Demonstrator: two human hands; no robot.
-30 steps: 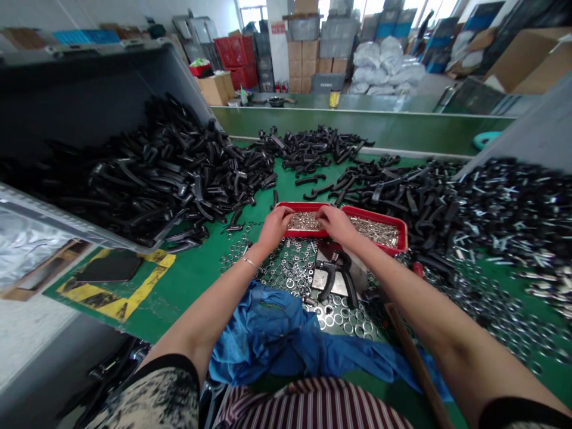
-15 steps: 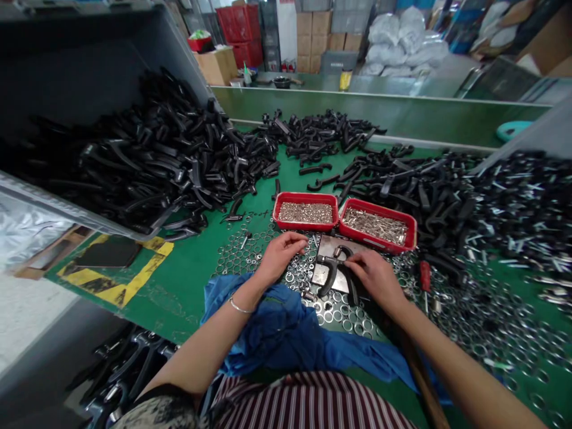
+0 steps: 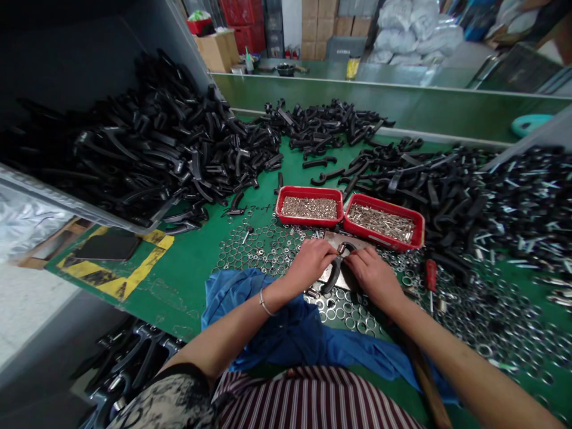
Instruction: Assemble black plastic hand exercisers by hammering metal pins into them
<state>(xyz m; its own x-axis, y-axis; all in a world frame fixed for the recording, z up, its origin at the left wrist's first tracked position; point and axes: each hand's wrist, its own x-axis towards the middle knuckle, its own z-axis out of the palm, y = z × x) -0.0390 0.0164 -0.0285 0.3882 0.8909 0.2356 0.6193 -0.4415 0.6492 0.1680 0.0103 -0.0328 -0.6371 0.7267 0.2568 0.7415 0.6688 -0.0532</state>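
A black curved handle part (image 3: 331, 279) lies on a small metal plate (image 3: 343, 282) in front of the red trays. My left hand (image 3: 310, 262) is closed at the part's upper left end, fingertips pinched together. From the right, my right hand (image 3: 374, 277) pinches the same part near its joint, its fingertips almost meeting the left ones. Whatever small piece may be between the left fingertips is hidden. Metal rings (image 3: 348, 313) lie around the plate.
Red trays of rivets (image 3: 310, 222) and pins (image 3: 384, 239) stand behind the plate. A red screwdriver (image 3: 431, 275) lies right, a blue cloth (image 3: 277, 333) in front. Black parts (image 3: 192, 155) spill from a grey bin at left; more are piled at right.
My left hand has moved right, from over the rings to the black part, and its fingers have closed there. My right hand stays at the part. The view has shifted slightly.
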